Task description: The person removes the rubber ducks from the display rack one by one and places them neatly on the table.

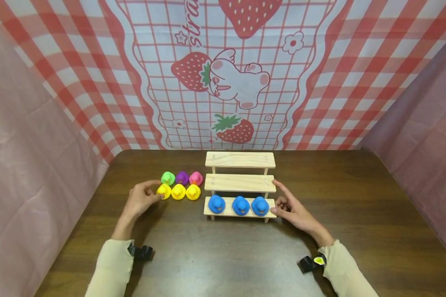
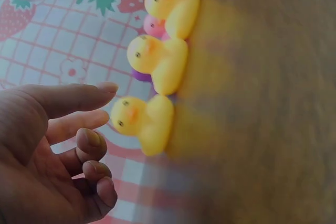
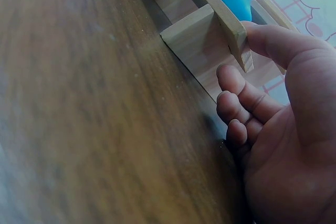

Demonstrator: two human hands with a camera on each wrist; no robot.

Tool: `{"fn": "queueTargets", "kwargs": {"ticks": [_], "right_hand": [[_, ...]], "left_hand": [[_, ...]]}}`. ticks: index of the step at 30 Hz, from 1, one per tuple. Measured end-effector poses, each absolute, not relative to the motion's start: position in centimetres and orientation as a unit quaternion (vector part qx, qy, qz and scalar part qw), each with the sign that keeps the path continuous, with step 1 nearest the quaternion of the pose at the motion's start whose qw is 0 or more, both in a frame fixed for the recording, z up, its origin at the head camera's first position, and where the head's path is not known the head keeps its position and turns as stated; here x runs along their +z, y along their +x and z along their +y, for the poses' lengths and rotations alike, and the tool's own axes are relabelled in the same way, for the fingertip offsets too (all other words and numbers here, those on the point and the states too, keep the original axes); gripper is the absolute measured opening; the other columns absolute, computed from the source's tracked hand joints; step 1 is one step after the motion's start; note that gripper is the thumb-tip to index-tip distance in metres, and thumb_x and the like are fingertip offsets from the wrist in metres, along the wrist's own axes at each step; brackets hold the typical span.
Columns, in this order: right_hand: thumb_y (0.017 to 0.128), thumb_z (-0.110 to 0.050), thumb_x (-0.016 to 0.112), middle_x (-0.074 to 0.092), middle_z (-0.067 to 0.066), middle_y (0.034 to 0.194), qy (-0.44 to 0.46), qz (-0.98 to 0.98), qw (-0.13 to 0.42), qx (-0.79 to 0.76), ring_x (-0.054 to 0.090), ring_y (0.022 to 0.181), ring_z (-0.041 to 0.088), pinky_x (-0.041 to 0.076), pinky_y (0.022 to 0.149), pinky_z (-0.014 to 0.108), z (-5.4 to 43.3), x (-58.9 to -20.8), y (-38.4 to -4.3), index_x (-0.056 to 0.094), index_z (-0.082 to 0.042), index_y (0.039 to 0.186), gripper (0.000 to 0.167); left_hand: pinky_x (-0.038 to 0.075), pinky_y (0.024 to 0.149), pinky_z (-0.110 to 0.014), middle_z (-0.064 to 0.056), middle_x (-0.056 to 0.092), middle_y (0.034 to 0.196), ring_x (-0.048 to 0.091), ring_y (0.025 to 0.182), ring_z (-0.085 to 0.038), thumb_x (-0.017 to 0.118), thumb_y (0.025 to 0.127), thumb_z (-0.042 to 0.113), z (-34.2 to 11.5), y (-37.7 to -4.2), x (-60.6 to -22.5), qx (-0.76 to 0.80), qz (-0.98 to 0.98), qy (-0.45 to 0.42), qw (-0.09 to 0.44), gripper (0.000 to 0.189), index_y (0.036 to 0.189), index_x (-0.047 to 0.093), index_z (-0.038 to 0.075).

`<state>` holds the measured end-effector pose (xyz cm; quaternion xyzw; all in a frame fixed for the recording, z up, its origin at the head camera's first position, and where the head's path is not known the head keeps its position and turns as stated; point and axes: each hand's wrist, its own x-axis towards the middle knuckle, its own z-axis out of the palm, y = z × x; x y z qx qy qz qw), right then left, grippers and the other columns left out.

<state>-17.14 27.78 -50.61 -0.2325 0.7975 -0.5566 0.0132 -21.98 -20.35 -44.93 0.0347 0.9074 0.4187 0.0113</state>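
Observation:
In the head view my left hand (image 1: 139, 198) is at the left end of a front row of three yellow rubber ducks, thumb and index finger apart beside the leftmost yellow duck (image 1: 164, 191). The left wrist view shows the fingertips right at that duck's head (image 2: 126, 115). Behind them sit a green duck (image 1: 167, 178), a purple duck (image 1: 182, 178) and a pink duck (image 1: 195, 178). My right hand (image 1: 295, 212) touches the right side of a three-step wooden rack (image 1: 241, 182), thumb on the lowest step's end, index finger stretched to the middle step. Three blue ducks (image 1: 240, 205) stand on the lowest step.
The rack's two upper steps show bare wood. Everything stands on a brown wooden table (image 1: 215, 255). A strawberry-print cloth (image 1: 308, 103) hangs behind it, with pink cloth (image 1: 33, 144) at the sides.

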Motion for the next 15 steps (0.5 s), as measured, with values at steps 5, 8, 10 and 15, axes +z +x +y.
{"fn": "queueTargets", "kwargs": {"ticks": [5, 8, 10, 15], "right_hand": [[0.093, 0.003, 0.063, 0.057, -0.001, 0.079, -0.232, 0.799, 0.014, -0.555, 0.049, 0.068, -0.001, 0.043, 0.058, 0.024, 27.8, -50.6, -17.2, 0.019, -0.010, 0.159, 0.080], [0.093, 0.003, 0.063, 0.057, 0.000, 0.079, -0.231, 0.799, 0.014, -0.555, 0.049, 0.068, -0.001, 0.042, 0.057, 0.024, 27.8, -50.6, -17.1, 0.019, -0.010, 0.159, 0.080], [0.093, 0.003, 0.063, 0.057, 0.000, 0.079, -0.229, 0.801, 0.014, -0.553, 0.049, 0.068, 0.000, 0.042, 0.057, 0.024, 27.8, -50.6, -17.1, 0.019, -0.010, 0.159, 0.080], [0.093, 0.002, 0.063, 0.057, 0.001, 0.080, -0.224, 0.804, 0.016, -0.551, 0.049, 0.068, 0.000, 0.042, 0.058, 0.024, 27.8, -50.6, -17.1, 0.020, -0.011, 0.159, 0.080]], "left_hand": [[0.033, 0.050, -0.022, 0.002, 0.044, 0.061, 0.037, 0.053, -0.006, 0.076, 0.085, 0.010, -19.8, -21.7, -44.0, 0.406, 0.911, 0.061, -0.023, 0.044, 0.126, 0.065, -0.001], [0.033, 0.050, -0.022, 0.001, 0.044, 0.061, 0.037, 0.052, -0.006, 0.077, 0.085, 0.010, -19.3, -21.4, -43.5, 0.399, 0.914, 0.070, -0.038, 0.043, 0.125, 0.066, 0.000], [0.033, 0.050, -0.022, 0.001, 0.045, 0.061, 0.037, 0.052, -0.006, 0.078, 0.084, 0.011, -18.9, -21.2, -43.0, 0.397, 0.914, 0.072, -0.044, 0.043, 0.125, 0.067, 0.001], [0.032, 0.049, -0.022, -0.001, 0.045, 0.062, 0.039, 0.054, -0.008, 0.078, 0.085, 0.010, -17.9, -20.5, -42.0, 0.410, 0.907, 0.076, -0.048, 0.042, 0.124, 0.067, 0.001]]}}
